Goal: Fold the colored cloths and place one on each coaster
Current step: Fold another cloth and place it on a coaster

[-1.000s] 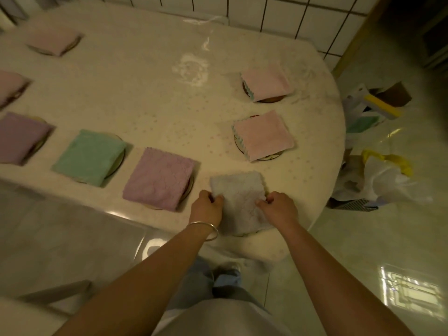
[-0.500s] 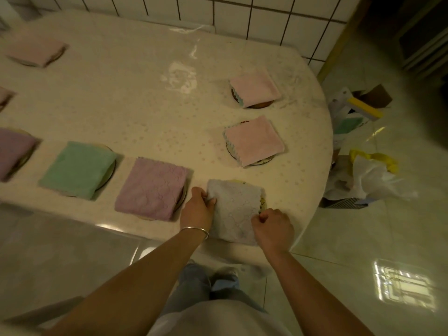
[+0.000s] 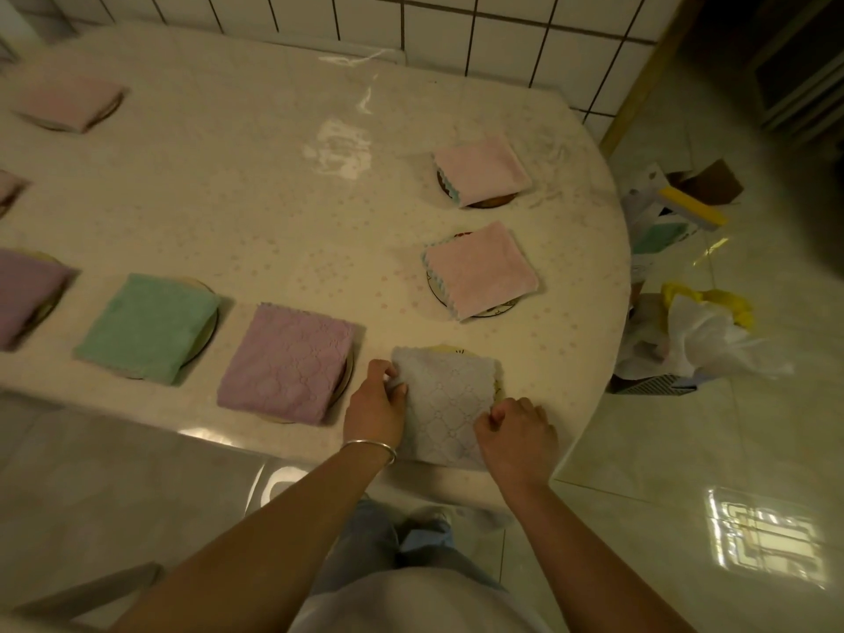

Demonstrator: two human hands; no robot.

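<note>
A folded grey cloth [image 3: 442, 399] lies on a coaster [image 3: 450, 349] at the table's near edge; only the coaster's far rim shows. My left hand [image 3: 375, 406] pinches the cloth's left edge. My right hand [image 3: 516, 434] pinches its right edge lower down. To the left lie a folded purple cloth [image 3: 287, 363] and a green cloth [image 3: 148, 326], each on a coaster. Two pink cloths [image 3: 479, 269] [image 3: 482, 171] rest on coasters further back on the right.
The round table [image 3: 255, 198] has a glossy cover and stands against a tiled wall. More folded cloths sit at the left: purple [image 3: 23, 294] and pink [image 3: 68, 102]. Bags and boxes [image 3: 685, 331] stand on the floor right of the table.
Both hands have slid the grey cloth a little away from me onto its coaster. My right hand moved down along the cloth's right edge. The view shifted slightly right.
</note>
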